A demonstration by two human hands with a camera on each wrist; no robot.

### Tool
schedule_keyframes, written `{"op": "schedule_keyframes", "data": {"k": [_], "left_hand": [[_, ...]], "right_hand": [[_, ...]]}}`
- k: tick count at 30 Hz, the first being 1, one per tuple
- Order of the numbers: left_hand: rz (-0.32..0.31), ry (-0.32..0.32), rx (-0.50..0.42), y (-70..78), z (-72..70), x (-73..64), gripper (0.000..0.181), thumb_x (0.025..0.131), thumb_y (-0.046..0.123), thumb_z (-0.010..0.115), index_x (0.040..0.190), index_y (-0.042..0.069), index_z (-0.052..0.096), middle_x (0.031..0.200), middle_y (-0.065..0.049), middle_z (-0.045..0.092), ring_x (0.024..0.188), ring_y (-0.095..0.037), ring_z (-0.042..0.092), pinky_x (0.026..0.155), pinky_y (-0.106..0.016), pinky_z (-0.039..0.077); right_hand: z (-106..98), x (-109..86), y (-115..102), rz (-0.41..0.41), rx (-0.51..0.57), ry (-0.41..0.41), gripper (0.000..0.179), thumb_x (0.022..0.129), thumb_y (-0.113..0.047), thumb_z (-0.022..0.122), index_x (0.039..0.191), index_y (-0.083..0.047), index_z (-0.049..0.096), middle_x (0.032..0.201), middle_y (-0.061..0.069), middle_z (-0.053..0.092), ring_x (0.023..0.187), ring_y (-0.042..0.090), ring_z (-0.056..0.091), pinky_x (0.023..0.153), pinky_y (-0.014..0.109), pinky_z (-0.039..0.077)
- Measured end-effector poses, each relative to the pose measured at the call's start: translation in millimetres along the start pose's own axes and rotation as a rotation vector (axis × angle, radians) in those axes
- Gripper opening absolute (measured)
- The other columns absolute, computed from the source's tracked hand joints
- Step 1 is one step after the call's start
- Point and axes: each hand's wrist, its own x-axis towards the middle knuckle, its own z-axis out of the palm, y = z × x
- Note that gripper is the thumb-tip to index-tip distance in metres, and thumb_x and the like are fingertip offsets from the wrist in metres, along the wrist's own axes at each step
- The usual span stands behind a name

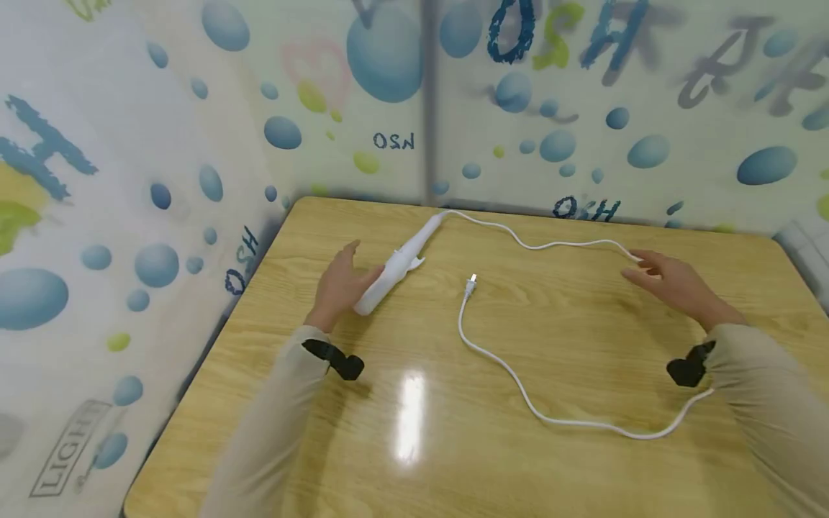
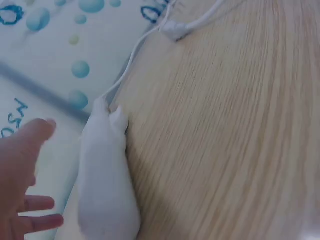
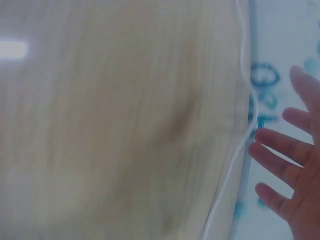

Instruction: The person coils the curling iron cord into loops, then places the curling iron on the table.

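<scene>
A white curling iron [image 1: 403, 265] lies slantwise on the table's left half, its wide end toward me and a small lever jutting from its side. Beside that wide end is my left hand [image 1: 341, 283], the thumb overlapping the iron in the head view. In the left wrist view, the fingers [image 2: 37, 202] are spread next to the iron [image 2: 106, 180]. My right hand [image 1: 676, 284] hovers at the far stretch of the white cord [image 1: 550, 246], fingers extended. The right wrist view shows these fingers [image 3: 282, 145] apart, close to the cord [image 3: 243, 55].
The cord's two-pin plug [image 1: 471, 284] lies mid-table, its prongs pointing away from me. From there the cord loops toward me and passes under my right sleeve [image 1: 758, 381]. Patterned wall panels [image 1: 583, 129] border the wooden table [image 1: 414, 345] behind and on the left.
</scene>
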Motion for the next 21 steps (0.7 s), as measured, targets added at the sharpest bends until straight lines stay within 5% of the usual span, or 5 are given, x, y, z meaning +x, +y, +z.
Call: {"op": "schedule_keyframes", "data": {"k": [5, 11, 21], "left_hand": [[-0.047, -0.042, -0.026, 14.2, 12.0, 3.6, 0.071, 0.085, 0.046, 0.060, 0.138, 0.005, 0.038, 0.127, -0.018, 0.049, 0.111, -0.031, 0.049, 0.085, -0.046, 0.042], [-0.074, 0.008, 0.004, 18.8, 20.8, 5.6, 0.054, 0.082, 0.037, 0.067, 0.124, 0.004, 0.055, 0.107, -0.015, 0.061, 0.091, -0.027, 0.058, 0.075, -0.041, 0.046], [-0.078, 0.066, 0.032, 20.6, 37.2, 9.4, 0.050, 0.076, 0.032, 0.073, 0.116, 0.006, 0.058, 0.099, -0.010, 0.064, 0.083, -0.023, 0.059, 0.068, -0.038, 0.047]], "right_hand": [[15.3, 60.2, -49.4, -0.082, 0.052, -0.059, 0.061, 0.094, -0.036, 0.049, 0.136, 0.006, 0.037, 0.118, 0.033, 0.050, 0.105, 0.046, 0.049, 0.083, 0.056, 0.040], [44.3, 115.4, -92.7, -0.148, 0.108, -0.073, 0.052, 0.092, -0.024, 0.056, 0.132, 0.006, 0.043, 0.116, 0.031, 0.052, 0.104, 0.041, 0.050, 0.084, 0.052, 0.041], [83.1, 159.9, -100.7, -0.041, 0.130, 0.062, 0.047, 0.092, -0.027, 0.054, 0.128, 0.004, 0.049, 0.112, 0.027, 0.054, 0.100, 0.038, 0.052, 0.083, 0.050, 0.040]]}}
